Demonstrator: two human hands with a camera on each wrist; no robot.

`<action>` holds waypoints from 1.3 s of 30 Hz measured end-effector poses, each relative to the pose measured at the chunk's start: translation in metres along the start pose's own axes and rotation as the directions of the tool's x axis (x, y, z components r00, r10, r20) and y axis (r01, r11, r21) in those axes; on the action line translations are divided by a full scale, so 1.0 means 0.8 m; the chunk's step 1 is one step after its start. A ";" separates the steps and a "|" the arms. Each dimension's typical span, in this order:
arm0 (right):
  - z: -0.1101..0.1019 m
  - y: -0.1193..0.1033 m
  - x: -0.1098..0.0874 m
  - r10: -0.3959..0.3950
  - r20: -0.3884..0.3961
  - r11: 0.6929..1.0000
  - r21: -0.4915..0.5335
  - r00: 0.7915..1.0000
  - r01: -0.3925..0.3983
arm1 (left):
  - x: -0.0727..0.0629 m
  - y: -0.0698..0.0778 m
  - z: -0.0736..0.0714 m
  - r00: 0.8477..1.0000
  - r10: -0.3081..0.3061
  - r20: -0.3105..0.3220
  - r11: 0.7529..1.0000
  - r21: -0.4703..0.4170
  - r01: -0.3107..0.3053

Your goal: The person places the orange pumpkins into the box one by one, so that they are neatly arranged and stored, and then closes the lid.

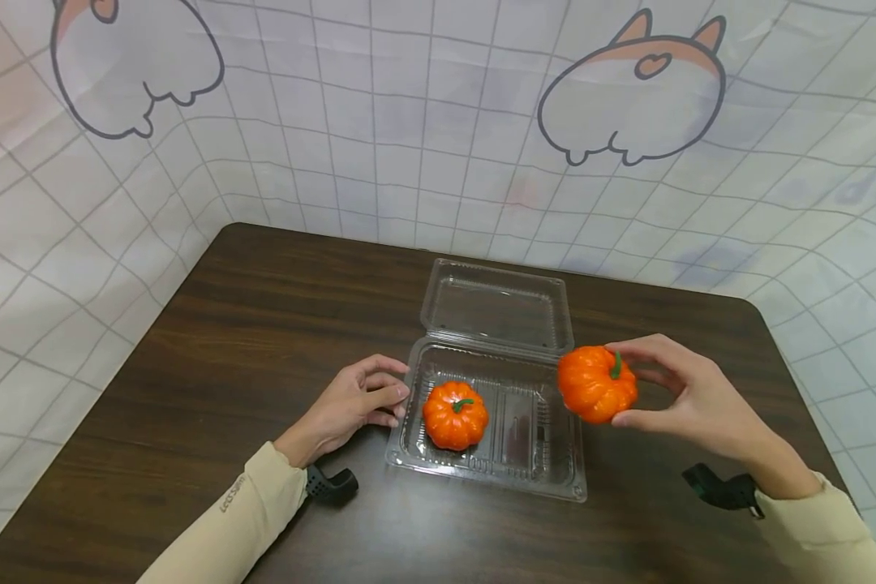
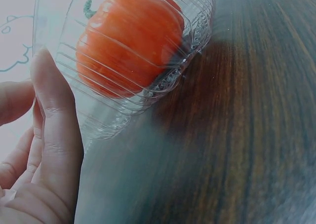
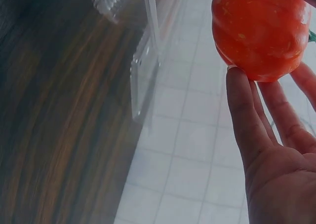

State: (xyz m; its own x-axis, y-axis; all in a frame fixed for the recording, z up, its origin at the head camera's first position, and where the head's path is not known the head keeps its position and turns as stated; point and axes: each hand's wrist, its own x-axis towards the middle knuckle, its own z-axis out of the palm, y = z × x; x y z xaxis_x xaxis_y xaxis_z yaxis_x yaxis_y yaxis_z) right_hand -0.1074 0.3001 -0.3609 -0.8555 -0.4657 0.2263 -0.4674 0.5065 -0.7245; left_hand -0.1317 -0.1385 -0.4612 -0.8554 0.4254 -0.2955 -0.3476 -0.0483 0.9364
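Note:
A clear plastic clamshell container [image 1: 507,484] lies with its lid [image 1: 496,312] folded back. Inside its left half sits a small orange pumpkin [image 1: 454,422] with a green stem, seen through the ribbed wall in the left wrist view. My left hand [image 1: 354,403] pinches the container's left rim between thumb and fingers. Over the container's right edge, my right hand [image 1: 689,397] holds a second orange pumpkin [image 1: 591,385] by its side, thumb below and fingers above. In the right wrist view, fingertips [image 3: 238,78] press against this pumpkin's skin, and its stem shows only at the frame edge.
The dark wood-grain table [image 1: 212,341] has rounded far corners. Behind it hangs a white grid-patterned sheet [image 1: 380,138] with cartoon animal drawings, which also runs along both sides. Black straps [image 1: 332,485] circle both wrists over cream sleeves.

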 end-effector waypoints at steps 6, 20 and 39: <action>0.012 0.001 0.009 -0.024 0.037 0.999 0.042 0.999 0.023 | 0.000 -0.002 0.000 1.000 0.005 0.004 1.000 0.001 -0.005; 0.031 0.003 0.019 -0.006 0.083 0.999 0.044 0.997 0.002 | 0.000 -0.001 0.001 1.000 0.001 0.001 1.000 0.002 -0.001; 0.053 0.007 0.031 -0.002 0.130 0.997 0.081 0.992 -0.009 | 0.000 -0.001 0.000 1.000 0.005 0.001 1.000 0.003 -0.005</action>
State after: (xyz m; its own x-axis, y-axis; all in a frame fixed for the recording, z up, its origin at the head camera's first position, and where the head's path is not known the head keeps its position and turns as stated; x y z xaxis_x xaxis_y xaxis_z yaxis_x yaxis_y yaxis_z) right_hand -0.1218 0.2608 -0.3874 -0.8186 -0.5567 0.1412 -0.4404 0.4505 -0.7766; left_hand -0.1317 -0.1381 -0.4618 -0.8569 0.4257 -0.2906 -0.3422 -0.0482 0.9384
